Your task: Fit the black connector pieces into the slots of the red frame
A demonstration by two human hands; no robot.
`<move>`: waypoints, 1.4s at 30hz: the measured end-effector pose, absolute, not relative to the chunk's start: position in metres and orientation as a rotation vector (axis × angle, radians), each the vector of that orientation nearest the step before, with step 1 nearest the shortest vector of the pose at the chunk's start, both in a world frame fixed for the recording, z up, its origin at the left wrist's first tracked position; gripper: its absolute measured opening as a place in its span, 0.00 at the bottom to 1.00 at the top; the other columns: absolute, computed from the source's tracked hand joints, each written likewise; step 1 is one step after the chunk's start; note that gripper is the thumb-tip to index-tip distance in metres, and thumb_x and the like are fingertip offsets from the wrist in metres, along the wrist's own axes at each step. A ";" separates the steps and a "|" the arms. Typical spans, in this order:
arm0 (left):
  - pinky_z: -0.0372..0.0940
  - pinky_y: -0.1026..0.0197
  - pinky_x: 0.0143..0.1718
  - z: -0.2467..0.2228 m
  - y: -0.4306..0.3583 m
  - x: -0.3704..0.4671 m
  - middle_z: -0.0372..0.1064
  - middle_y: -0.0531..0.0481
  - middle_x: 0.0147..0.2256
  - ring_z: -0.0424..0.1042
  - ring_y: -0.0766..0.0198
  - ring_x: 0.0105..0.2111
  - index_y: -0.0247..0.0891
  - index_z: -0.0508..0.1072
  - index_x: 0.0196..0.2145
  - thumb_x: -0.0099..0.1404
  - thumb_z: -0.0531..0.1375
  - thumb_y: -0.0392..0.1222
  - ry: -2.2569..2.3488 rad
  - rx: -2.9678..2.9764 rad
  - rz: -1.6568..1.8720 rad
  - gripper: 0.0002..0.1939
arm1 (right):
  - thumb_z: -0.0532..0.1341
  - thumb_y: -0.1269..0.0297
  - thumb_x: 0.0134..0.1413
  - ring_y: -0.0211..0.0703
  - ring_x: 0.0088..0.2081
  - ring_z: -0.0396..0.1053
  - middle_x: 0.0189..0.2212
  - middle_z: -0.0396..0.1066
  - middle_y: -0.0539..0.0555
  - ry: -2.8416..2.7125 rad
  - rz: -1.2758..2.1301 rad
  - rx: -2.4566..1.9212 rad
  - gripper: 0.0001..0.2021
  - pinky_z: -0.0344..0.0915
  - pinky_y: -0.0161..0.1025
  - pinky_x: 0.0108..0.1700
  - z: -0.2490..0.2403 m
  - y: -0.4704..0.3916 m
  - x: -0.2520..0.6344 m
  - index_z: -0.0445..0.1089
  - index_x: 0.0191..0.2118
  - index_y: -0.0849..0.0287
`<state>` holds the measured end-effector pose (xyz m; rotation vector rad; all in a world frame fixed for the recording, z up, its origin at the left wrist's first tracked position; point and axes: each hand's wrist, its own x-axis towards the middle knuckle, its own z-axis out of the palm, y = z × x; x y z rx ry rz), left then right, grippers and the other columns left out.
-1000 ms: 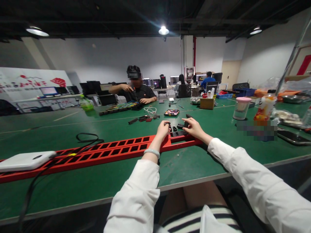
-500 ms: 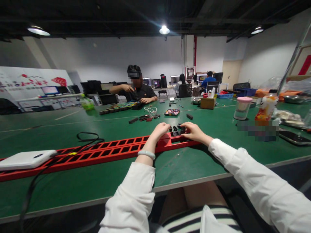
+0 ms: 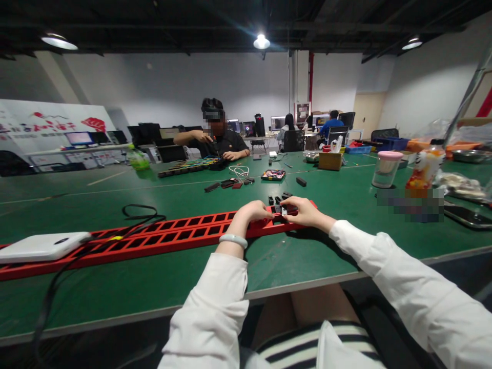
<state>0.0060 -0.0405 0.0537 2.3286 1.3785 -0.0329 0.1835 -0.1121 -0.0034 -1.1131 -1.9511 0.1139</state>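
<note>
A long red frame with two rows of slots lies across the green table. My left hand is closed at its right part, fingertips bent down on the red surface; whatever they may grip is hidden. Beside it my right hand pinches a small black and white piece over the frame's right end. Just behind the hands stand several small black blocks. A white power bank with a black cable rests on the frame's left part.
Farther back lie a colourful flat box, a black block, a white cable and dark pieces. At right are a pink-lidded cup, an orange drink bottle and a phone. A person works across the table.
My left hand has come down toward the front of the frame. My right hand has shifted slightly, and a black and white piece now shows at its fingertips.
</note>
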 end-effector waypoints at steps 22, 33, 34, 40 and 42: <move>0.50 0.67 0.15 0.051 -0.038 0.005 0.61 0.52 0.12 0.58 0.69 0.12 0.35 0.68 0.16 0.47 0.60 0.45 1.343 2.286 -0.022 0.10 | 0.58 0.66 0.47 0.43 0.43 0.65 0.41 0.68 0.59 -2.215 0.094 -1.006 0.17 0.61 0.39 0.46 -0.002 -0.117 0.177 0.69 0.46 0.60; 0.50 0.66 0.15 0.051 -0.037 0.006 0.61 0.52 0.13 0.58 0.68 0.13 0.35 0.67 0.18 0.48 0.59 0.46 1.321 2.336 -0.057 0.11 | 0.57 0.66 0.50 0.44 0.44 0.65 0.42 0.68 0.59 -2.241 0.123 -0.983 0.16 0.61 0.40 0.47 -0.001 -0.115 0.180 0.69 0.46 0.60; 0.50 0.66 0.15 0.051 -0.037 0.006 0.61 0.53 0.14 0.58 0.69 0.13 0.35 0.67 0.18 0.48 0.59 0.46 1.320 2.339 -0.063 0.11 | 0.57 0.66 0.50 0.44 0.44 0.65 0.42 0.68 0.59 -2.241 0.125 -0.985 0.16 0.61 0.40 0.47 -0.001 -0.115 0.181 0.69 0.46 0.60; 0.50 0.66 0.15 0.048 -0.031 0.005 0.61 0.53 0.14 0.58 0.68 0.14 0.35 0.67 0.20 0.48 0.58 0.50 1.309 2.348 -0.097 0.14 | 0.57 0.64 0.51 0.44 0.44 0.65 0.43 0.68 0.60 -2.243 0.137 -0.986 0.16 0.61 0.41 0.47 -0.003 -0.112 0.182 0.69 0.46 0.62; 0.51 0.66 0.15 0.047 -0.029 0.005 0.62 0.52 0.15 0.59 0.68 0.14 0.35 0.67 0.20 0.48 0.58 0.50 1.302 2.352 -0.110 0.14 | 0.57 0.64 0.51 0.44 0.44 0.65 0.43 0.68 0.60 -2.241 0.144 -0.985 0.16 0.61 0.41 0.47 -0.003 -0.111 0.183 0.69 0.46 0.61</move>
